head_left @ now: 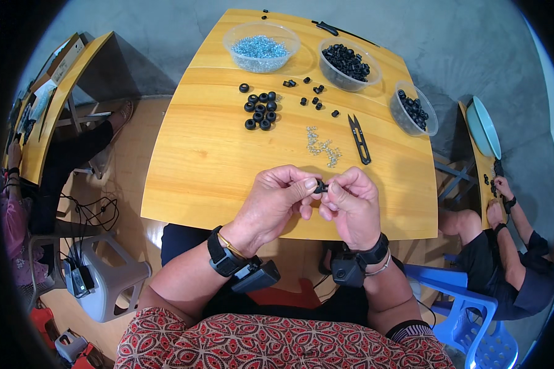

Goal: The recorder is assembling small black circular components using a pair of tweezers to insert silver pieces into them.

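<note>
Over the table's near edge, my left hand (282, 195) pinches a small black plastic piece (319, 186) between thumb and forefinger. The closed fingertips of my right hand (351, 202) grip the piece's right end; the fingers hide most of it. Beyond my hands lies a scatter of small clear beads (322, 147). Black thread snips (359, 140) rest right of those beads. Several round black balls with holes (260, 112) sit grouped farther left. Several small black cylindrical pieces (318, 90) are spread loosely toward the far side.
At the back of the wooden table (191, 160) stand a clear bowl of bluish beads (260, 60) and a bowl of black parts (349, 84). Another bowl with black balls (423, 132) is at the right edge. A black-handled tool (327, 28) lies far back. People sit at both sides.
</note>
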A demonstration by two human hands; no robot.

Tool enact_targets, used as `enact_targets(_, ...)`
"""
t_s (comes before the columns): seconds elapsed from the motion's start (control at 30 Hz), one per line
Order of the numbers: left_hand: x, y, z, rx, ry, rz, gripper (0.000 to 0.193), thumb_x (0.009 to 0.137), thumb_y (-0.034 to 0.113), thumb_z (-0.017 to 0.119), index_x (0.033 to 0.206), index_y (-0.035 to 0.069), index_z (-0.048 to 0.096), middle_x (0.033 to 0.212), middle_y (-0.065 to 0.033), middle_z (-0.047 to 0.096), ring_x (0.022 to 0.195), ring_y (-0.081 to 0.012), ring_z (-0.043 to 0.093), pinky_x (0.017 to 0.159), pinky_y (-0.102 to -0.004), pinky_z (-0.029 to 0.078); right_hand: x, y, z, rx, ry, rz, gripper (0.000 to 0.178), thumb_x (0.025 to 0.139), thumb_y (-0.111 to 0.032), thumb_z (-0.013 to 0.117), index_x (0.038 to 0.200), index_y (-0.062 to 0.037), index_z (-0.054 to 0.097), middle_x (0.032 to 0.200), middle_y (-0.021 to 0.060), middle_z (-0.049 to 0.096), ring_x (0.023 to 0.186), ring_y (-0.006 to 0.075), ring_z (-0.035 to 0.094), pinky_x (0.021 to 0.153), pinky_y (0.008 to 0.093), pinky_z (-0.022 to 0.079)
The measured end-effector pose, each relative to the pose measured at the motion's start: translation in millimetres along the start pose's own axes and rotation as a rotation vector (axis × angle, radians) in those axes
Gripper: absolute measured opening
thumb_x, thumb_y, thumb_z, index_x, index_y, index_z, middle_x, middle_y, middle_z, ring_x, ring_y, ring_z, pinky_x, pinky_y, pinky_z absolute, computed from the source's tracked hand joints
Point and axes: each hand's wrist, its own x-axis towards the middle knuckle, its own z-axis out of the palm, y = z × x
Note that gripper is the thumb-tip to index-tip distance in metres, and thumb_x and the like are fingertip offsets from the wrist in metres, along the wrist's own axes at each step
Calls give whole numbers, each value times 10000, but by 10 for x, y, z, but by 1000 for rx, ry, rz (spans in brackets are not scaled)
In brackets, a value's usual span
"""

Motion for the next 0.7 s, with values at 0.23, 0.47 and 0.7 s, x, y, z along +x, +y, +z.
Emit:
enact_targets(0.23,-11,32,1,-45,10,-64,118,820,107,511,850,8,569,728,-93,595,509,-113,510,440,-202,409,25,19,-42,-9,-57,-19,72,785,-7,532,736,-21,482,662,87,559,510,100,497,422,208,395)
enact_targets(0.47,-12,56,11,-66,24,-101,111,823,110,508,810,16,564,700,-76,588,490,-108,499,404,-204,387,34,-44,-42,-87,-117,-36,65,778,-7,547,748,-14,490,676,81,559,516,91,494,421,208,399)
enact_targets(0.7,-3,42,-2,-70,23,-116,101,822,107,509,822,19,561,713,-72,587,513,-113,505,437,-201,403,30,-59,-55,-11,-52,68,86,773,-39,565,738,-27,488,658,75,551,509,82,471,417,211,397)
